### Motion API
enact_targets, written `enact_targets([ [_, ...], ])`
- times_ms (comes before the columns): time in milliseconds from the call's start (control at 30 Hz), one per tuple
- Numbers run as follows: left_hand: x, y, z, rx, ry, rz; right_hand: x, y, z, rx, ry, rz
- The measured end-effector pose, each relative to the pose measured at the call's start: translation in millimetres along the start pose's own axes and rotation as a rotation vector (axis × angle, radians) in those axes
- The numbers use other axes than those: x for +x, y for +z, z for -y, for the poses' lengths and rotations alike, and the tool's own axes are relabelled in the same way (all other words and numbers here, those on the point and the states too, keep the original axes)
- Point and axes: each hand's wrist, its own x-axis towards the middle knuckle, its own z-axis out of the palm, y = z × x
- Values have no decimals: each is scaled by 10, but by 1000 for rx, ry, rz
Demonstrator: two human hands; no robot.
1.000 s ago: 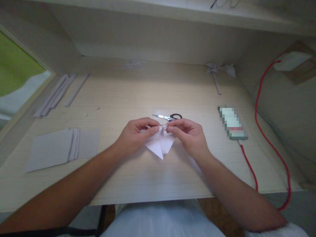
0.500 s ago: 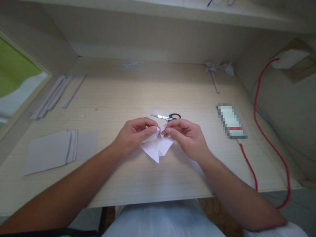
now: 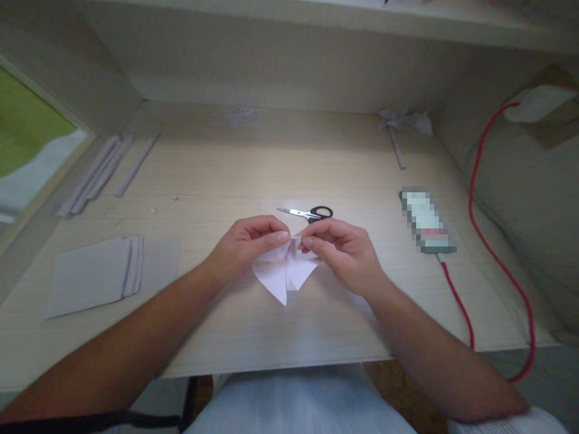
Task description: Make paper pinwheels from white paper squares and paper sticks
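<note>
A folded piece of white paper point(image 3: 275, 280) with pointed flaps hangs between my hands above the desk. My left hand point(image 3: 248, 244) pinches its top from the left, thumb against forefinger. From the right, my right hand point(image 3: 341, 250) pinches the same gathered top, the fingertips of both hands close together. A thin pale strip shows between the two pinches; I cannot make out whether it is string or twisted paper. Just beyond my fingers lies a pair of scissors point(image 3: 307, 213) with black handles, blades pointing left.
Stacked paper sheets point(image 3: 90, 274) lie at left, with rolled paper strips point(image 3: 97, 175) behind them. A spiky paper piece point(image 3: 239, 116) and a paper flower point(image 3: 392, 123) with a stem sit at the back. At right are a phone point(image 3: 427, 222) and its red cable point(image 3: 482, 229).
The paper's flaps have swung slightly left and spread. My fingertips are a little further apart, with the thin strip now visible between them. The camera view has shifted slightly.
</note>
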Motion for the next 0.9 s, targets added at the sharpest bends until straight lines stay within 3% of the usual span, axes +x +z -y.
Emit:
enact_targets([
  [367,1,-6,35,40,-25,-1,-15,30,4,-235,-179,-47],
  [567,13,13,38,120,41,-57,-27,35,-29,-152,-87,6],
  [700,15,16,89,177,160,-121,-10,32,-39,-52,-11,32],
  [900,-8,25,97,517,522,-278,28,55,-48,74,71,27],
])
